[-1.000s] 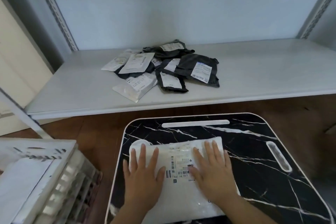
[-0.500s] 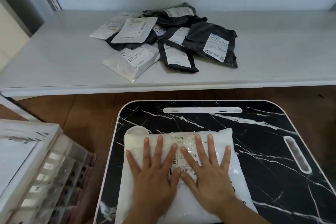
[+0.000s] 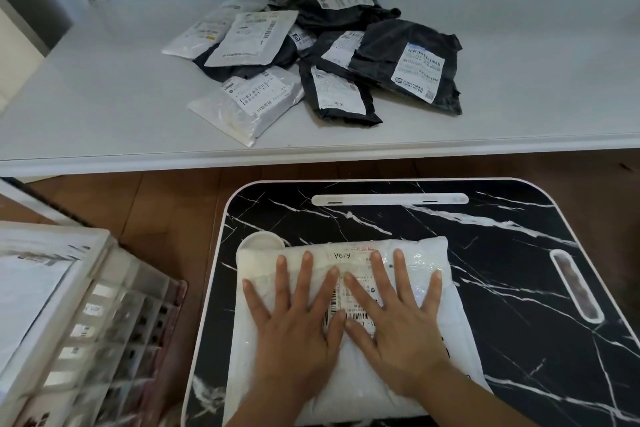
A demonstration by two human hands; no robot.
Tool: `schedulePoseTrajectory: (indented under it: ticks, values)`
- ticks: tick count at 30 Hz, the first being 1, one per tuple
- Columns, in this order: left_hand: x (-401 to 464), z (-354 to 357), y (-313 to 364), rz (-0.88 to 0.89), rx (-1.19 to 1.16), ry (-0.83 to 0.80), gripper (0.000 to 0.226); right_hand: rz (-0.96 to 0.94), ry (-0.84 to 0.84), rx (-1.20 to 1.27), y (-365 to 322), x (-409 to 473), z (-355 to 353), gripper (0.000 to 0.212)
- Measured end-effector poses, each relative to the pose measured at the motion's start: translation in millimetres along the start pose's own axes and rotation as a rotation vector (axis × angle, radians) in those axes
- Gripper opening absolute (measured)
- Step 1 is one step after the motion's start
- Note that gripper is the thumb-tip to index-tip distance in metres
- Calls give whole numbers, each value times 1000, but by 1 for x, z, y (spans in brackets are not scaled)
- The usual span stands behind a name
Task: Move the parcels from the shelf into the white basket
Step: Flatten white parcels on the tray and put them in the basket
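Hands are lying flat, fingers spread: left hand point(image 3: 298, 329) and right hand point(image 3: 398, 326) pressing the white parcel point(image 3: 349, 388) on the marble tray point(image 3: 519, 288), gripping nothing.

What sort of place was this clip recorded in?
Probably a home or small-shop parcel sorting corner, not a warehouse: a pile of black and white plastic mailer bags on a white metal shelf, a black marble-pattern lap table over wooden flooring, and a white slatted plastic basket.

White parcel point(image 3: 349, 315) flat on marble tray; black and white parcels point(image 3: 311, 55) heaped on shelf point(image 3: 104, 107).
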State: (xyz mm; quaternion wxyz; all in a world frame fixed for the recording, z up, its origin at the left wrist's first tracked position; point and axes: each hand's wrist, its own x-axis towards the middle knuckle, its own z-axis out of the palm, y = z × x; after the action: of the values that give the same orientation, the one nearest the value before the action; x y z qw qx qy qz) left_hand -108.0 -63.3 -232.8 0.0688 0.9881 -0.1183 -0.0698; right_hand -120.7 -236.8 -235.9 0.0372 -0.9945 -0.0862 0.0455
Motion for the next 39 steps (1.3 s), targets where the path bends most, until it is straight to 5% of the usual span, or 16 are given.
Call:
schedulePoseTrajectory:
  ticks: [21,29,39]
  values:
    - [7,0,0,-30,-12,-55,59,81,2,82,-1,20,-4,67]
    - [14,7,-1,-9,18,-27,60,-18,-130,43,3,32,-4,64]
    - [14,-1,-1,-12,43,-84,62,-121,-328,20,23,-9,-19,99]
